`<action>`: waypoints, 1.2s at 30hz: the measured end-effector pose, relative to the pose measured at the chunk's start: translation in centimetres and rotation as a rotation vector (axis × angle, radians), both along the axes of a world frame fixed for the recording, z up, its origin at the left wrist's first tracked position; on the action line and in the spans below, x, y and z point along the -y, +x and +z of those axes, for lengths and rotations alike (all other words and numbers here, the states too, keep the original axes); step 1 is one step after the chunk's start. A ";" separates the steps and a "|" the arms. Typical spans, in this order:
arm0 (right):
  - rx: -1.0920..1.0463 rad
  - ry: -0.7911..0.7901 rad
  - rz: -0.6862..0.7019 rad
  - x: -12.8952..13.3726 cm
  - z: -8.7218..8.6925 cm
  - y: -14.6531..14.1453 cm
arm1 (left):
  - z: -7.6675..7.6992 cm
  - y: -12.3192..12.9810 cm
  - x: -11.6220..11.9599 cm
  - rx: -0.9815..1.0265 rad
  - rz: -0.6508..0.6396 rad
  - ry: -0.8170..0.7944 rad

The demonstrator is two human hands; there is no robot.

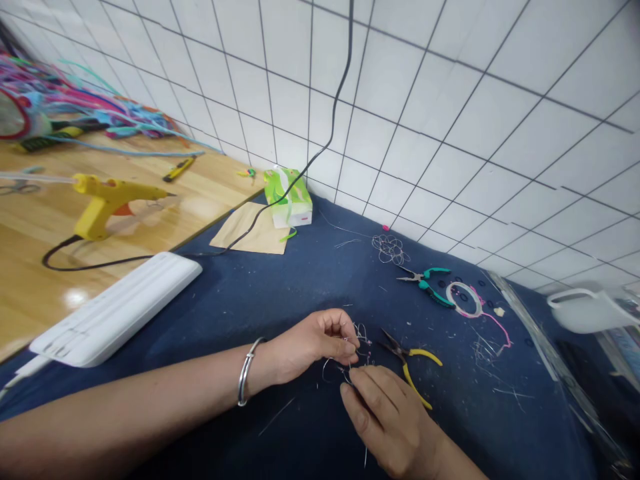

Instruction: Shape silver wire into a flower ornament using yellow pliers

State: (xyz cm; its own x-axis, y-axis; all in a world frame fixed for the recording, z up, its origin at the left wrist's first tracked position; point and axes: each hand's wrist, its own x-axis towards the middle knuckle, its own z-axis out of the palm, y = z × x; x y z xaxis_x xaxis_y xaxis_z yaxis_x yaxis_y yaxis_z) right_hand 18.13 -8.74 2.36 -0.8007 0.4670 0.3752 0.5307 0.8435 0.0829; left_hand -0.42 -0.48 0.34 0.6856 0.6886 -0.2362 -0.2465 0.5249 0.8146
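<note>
Pinches a bent wire piece (pixel 361 333) with tiny pink beads between the thumb and curled fingers of the left hand (pixel 333 335), over a dark blue surface (pixel 225 307). Holds the right hand (pixel 390 410) at the lower loops of it, fingers bent; cannot tell whether gripping or only touching. Wears a silver bangle (pixel 244 373) on the left wrist. Has yellow-handled pliers (pixel 411 379) lying spread just beyond the right hand. Farther toward the white tiled wall (pixel 400 100), has teal-handled pliers (pixel 425 284), a looped wire flower (pixel 390 249) and a white ring (pixel 468 314) with pink strand. To the left, has a white oblong block (pixel 120 310), a green tissue pack (pixel 290 193) and, on wood, a yellow glue gun (pixel 100 207).
</note>
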 end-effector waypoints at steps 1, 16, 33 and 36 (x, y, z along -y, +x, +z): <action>0.005 0.002 0.010 0.0 -0.1 0.0 | 0.1 0.0 0.0 0.001 -0.003 -0.002; -0.089 -0.145 -0.002 -0.3 -0.4 -0.1 | 0.2 -0.2 -0.1 -0.025 -0.053 -0.041; -0.466 -0.488 -0.115 -1.1 0.0 -0.7 | -0.2 0.0 -0.1 -0.091 -0.107 0.106; -0.585 -0.587 -0.163 -1.2 0.5 -0.6 | -0.4 0.1 0.0 -0.104 -0.116 0.141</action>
State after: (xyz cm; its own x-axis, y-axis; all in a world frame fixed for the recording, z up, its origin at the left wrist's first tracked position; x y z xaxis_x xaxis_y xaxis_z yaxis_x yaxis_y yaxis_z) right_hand 17.51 -7.55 2.82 -0.4586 0.8086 0.3687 0.4706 0.5729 -0.6711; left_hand -0.33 -0.44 -0.10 0.7392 0.6376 -0.2168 -0.1013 0.4236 0.9002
